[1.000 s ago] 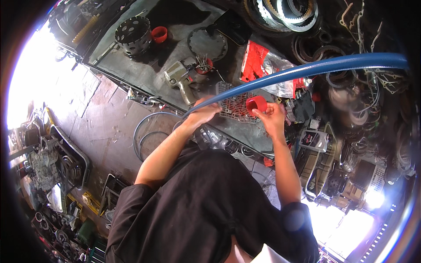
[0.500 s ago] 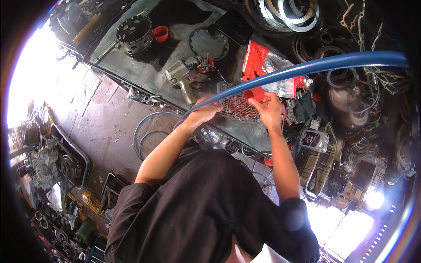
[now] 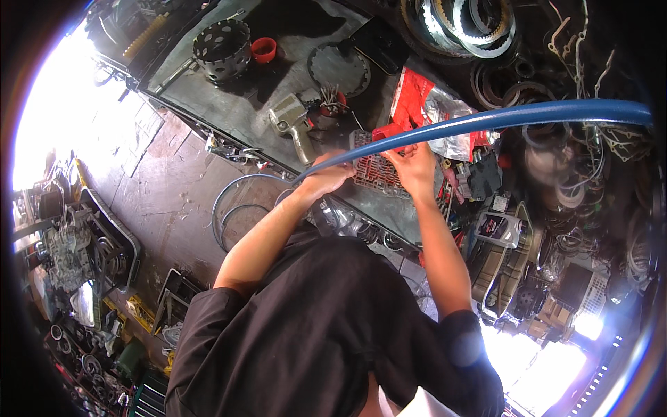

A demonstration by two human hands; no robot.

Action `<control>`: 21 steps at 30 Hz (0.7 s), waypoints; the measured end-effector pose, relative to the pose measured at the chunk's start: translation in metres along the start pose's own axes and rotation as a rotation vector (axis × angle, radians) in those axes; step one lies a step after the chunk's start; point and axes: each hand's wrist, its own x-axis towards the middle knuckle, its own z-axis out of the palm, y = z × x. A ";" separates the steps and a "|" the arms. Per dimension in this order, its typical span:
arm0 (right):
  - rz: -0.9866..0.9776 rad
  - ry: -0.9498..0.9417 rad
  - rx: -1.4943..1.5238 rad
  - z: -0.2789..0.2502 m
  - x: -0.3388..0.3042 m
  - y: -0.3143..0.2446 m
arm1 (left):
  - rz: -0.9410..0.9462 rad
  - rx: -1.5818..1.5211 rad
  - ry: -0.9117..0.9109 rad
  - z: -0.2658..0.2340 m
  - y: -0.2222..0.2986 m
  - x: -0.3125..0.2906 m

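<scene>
My right hand [image 3: 415, 169] is closed on a small red cup [image 3: 386, 132], tilted over a metal valve body [image 3: 379, 172] with many reddish channels. Part of the cup is hidden behind a thick blue hose [image 3: 479, 123] that crosses the view close up. At the left edge of the valve body is my left hand [image 3: 326, 179]. The hose passes in front of its fingers, which are blurred, so their grip does not show. A pistol-shaped air tool [image 3: 292, 124] lies just beyond it, beside another red cup [image 3: 333, 104] full of thin metal pieces.
Farther back on the metal workbench [image 3: 281, 90] stand a perforated drum [image 3: 222, 52] and a red ring-shaped cup [image 3: 263, 50]. A red and clear bag [image 3: 445, 115] lies behind the valve body. Metal rings [image 3: 479, 28] are piled at the back right. Hose coils [image 3: 219, 215] rest on the floor at left.
My right hand has moved left with the red cup, bringing it farther over the valve body and under the hose. My left hand stays near the valve body's left edge. The view has shifted slightly.
</scene>
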 end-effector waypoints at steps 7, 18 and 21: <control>-0.089 -0.046 0.020 0.015 0.007 0.021 | 0.038 -0.050 0.009 -0.003 -0.004 0.000; -0.110 -0.055 -0.151 0.005 -0.016 -0.022 | -0.025 0.000 -0.031 -0.012 0.008 -0.003; -0.229 -0.005 -0.167 -0.003 -0.039 -0.037 | 0.025 -0.024 0.015 -0.011 0.010 -0.006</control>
